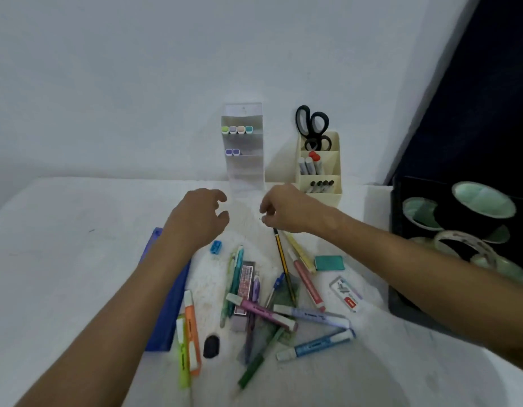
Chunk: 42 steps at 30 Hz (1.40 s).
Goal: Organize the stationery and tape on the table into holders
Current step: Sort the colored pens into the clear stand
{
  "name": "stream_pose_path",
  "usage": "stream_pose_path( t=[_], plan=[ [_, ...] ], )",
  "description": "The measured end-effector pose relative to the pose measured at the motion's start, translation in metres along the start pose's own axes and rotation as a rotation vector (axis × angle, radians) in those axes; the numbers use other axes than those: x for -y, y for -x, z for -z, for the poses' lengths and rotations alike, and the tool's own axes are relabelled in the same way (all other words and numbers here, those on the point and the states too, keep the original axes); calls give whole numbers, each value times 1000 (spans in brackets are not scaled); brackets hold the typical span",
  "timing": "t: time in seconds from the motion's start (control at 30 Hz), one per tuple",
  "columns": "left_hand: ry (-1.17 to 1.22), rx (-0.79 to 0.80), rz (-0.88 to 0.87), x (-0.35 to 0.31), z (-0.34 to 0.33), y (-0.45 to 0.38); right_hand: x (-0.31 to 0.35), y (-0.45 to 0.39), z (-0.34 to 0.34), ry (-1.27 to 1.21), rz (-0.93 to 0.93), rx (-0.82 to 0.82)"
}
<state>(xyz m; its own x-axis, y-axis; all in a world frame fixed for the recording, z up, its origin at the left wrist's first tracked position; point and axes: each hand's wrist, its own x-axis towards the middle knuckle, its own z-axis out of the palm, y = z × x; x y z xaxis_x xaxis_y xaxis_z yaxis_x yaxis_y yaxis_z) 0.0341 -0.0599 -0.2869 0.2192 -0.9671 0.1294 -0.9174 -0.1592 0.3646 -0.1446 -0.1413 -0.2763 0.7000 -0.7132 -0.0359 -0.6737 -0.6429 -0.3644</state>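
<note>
Highlighters and pens (256,315) lie scattered near the person; a black-and-yellow pencil (282,265) runs near-to-far, its far tip just below the loosely curled, empty right hand (286,210). The left hand (200,215) hovers open and empty before the clear holder (245,148).
</note>
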Motion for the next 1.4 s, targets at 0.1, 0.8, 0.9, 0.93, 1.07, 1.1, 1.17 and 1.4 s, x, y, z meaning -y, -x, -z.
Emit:
stream_pose_path(
  t=[0.1, 0.8, 0.9, 0.93, 1.07, 1.1, 1.17, 1.4],
  plan=[
    [18, 114, -17, -4, -12, 19, -6, 24, -7, 77, -58, 163],
    [-122, 357, -404, -79, -82, 37, -57, 42, -10, -58, -487, 336],
    [-223, 307, -426, -74, -78, 33, -62, 41, -5, -121, -519, 293],
    [-254, 308, -444, -73, -76, 33, -63, 41, -3, -133, -520, 289],
    [-252, 387, -462, -76, -76, 30, -64, 41, -2, -199, -486, 287],
    [-241, 409, -462, -77, -75, 29, -64, 41, -1, -216, -478, 282],
    [-231, 434, -478, -77, -74, 27, -65, 41, -3, -248, -460, 258],
    [-179, 167, -344, -70, -56, 24, -61, 41, -4, -368, -319, 60]
  ],
)
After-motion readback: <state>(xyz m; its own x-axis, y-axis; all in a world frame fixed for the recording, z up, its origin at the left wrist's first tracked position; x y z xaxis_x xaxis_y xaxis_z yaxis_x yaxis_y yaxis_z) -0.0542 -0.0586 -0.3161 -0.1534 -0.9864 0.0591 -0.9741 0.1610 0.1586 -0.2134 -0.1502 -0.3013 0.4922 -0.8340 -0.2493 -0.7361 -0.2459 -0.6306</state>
